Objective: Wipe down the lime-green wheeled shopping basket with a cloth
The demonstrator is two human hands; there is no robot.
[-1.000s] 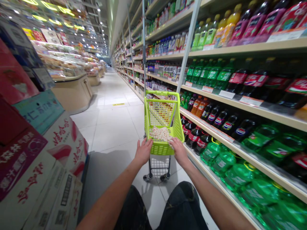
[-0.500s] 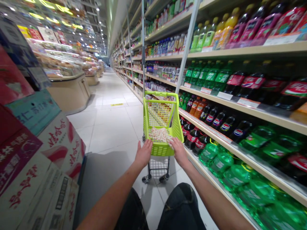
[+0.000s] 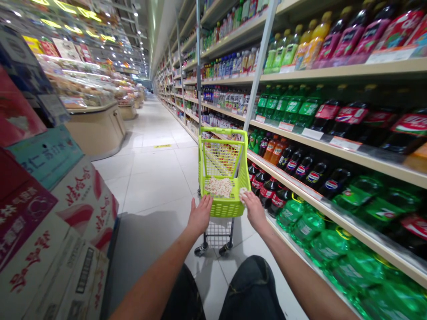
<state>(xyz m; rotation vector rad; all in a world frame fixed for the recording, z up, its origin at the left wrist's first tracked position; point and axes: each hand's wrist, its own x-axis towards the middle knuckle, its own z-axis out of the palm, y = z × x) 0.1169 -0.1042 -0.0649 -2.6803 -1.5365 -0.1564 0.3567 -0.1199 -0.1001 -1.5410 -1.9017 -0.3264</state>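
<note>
In front of my knees stands a small lime-green shopping cart (image 3: 227,209) with a plastic basket on a grey wire frame. A white cloth (image 3: 218,187) with small coloured spots lies in the basket. My left hand (image 3: 200,213) lies against the basket's near left corner, fingers stretched out and thumb raised. Pinched in the fingers of my right hand (image 3: 255,209) is a crumpled white wipe (image 3: 243,194), at the basket's near right edge.
Shelves (image 3: 333,144) packed with drink bottles (image 3: 315,175) run close along the right. Stacked cartons (image 3: 83,200) stand at the near left. Further off on the left is a rounded counter (image 3: 95,129) of packaged goods. A tiled aisle (image 3: 153,164) leads away between them.
My right hand has moved slightly right with the white wipe. The cart's basket and wheels have shifted a little to the left. My left hand has hardly moved.
</note>
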